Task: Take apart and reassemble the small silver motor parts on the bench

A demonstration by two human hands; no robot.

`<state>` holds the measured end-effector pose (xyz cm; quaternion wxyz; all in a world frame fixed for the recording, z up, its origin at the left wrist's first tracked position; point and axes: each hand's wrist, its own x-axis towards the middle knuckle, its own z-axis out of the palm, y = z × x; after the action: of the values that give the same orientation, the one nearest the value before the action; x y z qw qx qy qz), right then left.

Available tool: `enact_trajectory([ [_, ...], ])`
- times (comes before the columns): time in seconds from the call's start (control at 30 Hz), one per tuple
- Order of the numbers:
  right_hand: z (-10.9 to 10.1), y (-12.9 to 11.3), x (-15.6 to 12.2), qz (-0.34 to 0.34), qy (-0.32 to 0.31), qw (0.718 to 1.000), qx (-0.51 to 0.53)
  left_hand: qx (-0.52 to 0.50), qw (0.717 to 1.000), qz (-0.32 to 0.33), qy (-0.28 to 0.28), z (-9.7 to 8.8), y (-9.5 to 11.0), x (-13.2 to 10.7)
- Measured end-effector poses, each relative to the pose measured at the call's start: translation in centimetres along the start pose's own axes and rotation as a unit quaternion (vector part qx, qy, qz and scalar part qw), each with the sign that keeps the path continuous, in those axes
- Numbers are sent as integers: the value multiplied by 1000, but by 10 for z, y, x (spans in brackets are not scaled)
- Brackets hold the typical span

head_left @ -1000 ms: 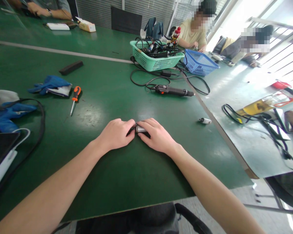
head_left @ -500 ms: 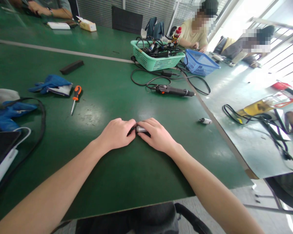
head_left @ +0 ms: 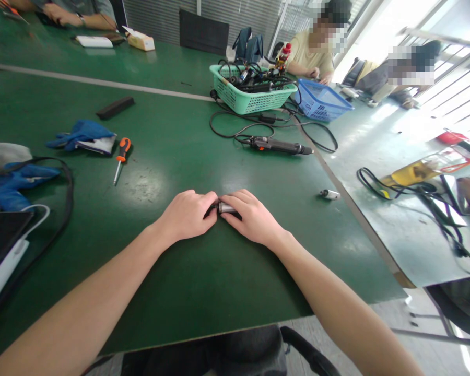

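My left hand (head_left: 191,213) and my right hand (head_left: 253,216) meet over the green table, fingertips almost touching. Between them lies a small silver cylindrical part (head_left: 226,208) with a dark end. My right hand is closed round its silver body, hiding much of it. The left fingers are closed on the dark end, whose shape I cannot make out. A similar small silver cylinder (head_left: 330,195) lies to the right on the table. Left of my hands is an orange-and-black screwdriver (head_left: 122,155). Beyond them lies a black electric screwdriver (head_left: 280,145) with its cord.
A green basket (head_left: 254,99) of tools and cables stands ahead, beside a blue basket (head_left: 323,102). Blue gloves (head_left: 82,134), a black bar (head_left: 115,108) and a dark-screened device (head_left: 3,235) are at left. A bottle (head_left: 415,169) lies right. Co-workers sit around.
My hands and the silver part have not visibly moved. At the far upper left, a co-worker's hand with an orange-handled tool shows more clearly now.
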<state>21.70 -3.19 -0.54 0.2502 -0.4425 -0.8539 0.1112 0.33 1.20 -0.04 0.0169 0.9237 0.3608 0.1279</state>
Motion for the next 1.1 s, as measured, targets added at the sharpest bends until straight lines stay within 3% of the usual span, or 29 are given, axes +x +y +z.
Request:
enact_trajectory([
  [1.1, 0, 1, 0, 2, 0, 1000, 9, 10, 1000, -4, -8, -2, 3, 1],
])
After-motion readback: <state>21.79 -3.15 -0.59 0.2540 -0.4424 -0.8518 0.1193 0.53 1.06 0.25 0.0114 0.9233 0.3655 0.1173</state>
